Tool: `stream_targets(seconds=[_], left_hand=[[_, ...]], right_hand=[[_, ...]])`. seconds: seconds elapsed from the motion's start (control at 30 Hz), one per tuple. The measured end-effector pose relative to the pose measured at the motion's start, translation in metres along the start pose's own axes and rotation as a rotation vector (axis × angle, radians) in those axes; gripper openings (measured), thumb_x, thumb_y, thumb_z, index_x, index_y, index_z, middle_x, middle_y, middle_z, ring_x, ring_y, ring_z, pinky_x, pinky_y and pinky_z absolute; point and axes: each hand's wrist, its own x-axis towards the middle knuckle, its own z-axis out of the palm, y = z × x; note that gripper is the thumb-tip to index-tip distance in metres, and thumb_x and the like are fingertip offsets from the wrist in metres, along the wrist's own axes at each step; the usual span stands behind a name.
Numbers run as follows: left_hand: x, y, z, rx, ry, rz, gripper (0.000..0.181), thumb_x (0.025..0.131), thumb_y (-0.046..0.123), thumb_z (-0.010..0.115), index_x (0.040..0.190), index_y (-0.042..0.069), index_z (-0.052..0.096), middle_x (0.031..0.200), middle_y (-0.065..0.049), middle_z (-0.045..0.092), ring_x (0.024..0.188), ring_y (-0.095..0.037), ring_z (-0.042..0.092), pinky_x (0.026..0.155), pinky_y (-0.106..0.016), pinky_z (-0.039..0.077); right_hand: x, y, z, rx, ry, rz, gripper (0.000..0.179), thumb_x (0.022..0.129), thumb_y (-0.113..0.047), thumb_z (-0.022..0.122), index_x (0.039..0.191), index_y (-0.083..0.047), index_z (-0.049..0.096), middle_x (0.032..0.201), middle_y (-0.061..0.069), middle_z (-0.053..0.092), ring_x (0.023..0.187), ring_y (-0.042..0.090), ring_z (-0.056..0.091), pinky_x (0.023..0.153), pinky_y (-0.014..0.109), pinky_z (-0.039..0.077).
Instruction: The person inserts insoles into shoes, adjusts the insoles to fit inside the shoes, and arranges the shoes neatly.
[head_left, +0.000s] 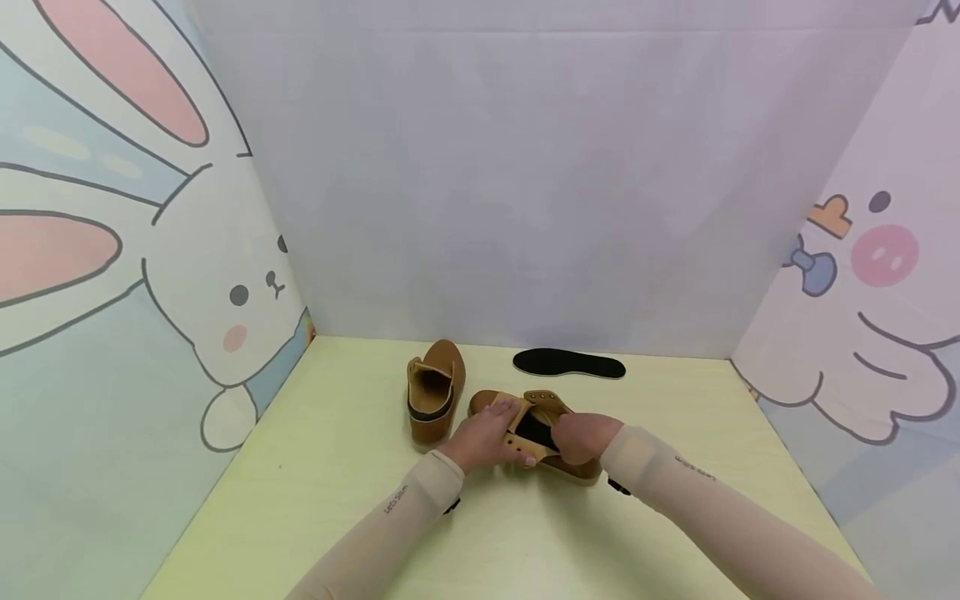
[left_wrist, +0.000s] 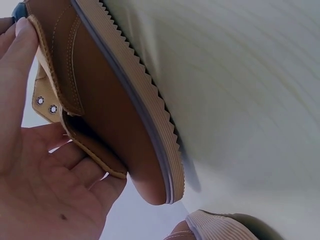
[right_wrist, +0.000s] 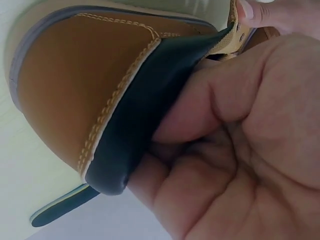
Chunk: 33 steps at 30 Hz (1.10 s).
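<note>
At the left of the worktop, a brown shoe stands with its toe far and its black-collared heel near. Just to its right, the left grip is closed on the second shoe, thumb and fingers spanning the flaps of its lacing opening. That shoe lies mid-scene, toe left and far, heel right and near, with a black insole showing in its mouth. Beyond it, on the far side, a loose black insole lies flat. At the right, the right grip reaches inside the heel collar; its fingertips are hidden, so I cannot tell whether it pinches anything. A push from there could buckle the insole or ruck it against the lining, since the mouth is narrow. If the left fingers slacken, the flaps could fold inward and the shoe skid left, probably bumping its neighbour.
</note>
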Motion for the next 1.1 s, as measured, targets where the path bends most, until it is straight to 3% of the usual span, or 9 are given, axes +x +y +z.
stream_targets(seconds=[0.27,0.53,1.1], left_hand=[[-0.002,-0.001,0.001,-0.004,0.001,0.0,0.107,0.078,0.076,0.068,0.161,0.017,0.032,0.163,-0.008,0.031,0.147,-0.03,0.034,0.111,-0.046,0.039],[-0.001,0.0,0.002,-0.032,0.008,0.0,0.108,0.077,0.077,0.068,0.16,0.018,0.033,0.163,-0.007,0.032,0.147,-0.029,0.034,0.11,-0.048,0.039],[0.001,-0.001,0.003,-0.02,0.022,-0.002,0.107,0.077,0.077,0.068,0.16,0.017,0.034,0.162,-0.006,0.034,0.147,-0.027,0.034,0.11,-0.048,0.04]], right_hand=[[-0.001,-0.003,-0.001,0.025,-0.011,0.016,0.02,0.094,-0.007,0.065,0.075,-0.01,0.06,0.071,0.001,0.055,0.063,0.016,0.047,0.066,0.036,0.049],[0.006,0.0,-0.003,0.031,-0.088,0.053,0.024,0.095,-0.007,0.06,0.072,-0.012,0.061,0.069,0.0,0.053,0.06,0.015,0.043,0.06,0.033,0.038],[0.013,0.002,-0.008,0.023,-0.124,0.063,0.022,0.096,-0.013,0.06,0.074,-0.012,0.064,0.074,0.0,0.057,0.064,0.016,0.049,0.064,0.035,0.041]])
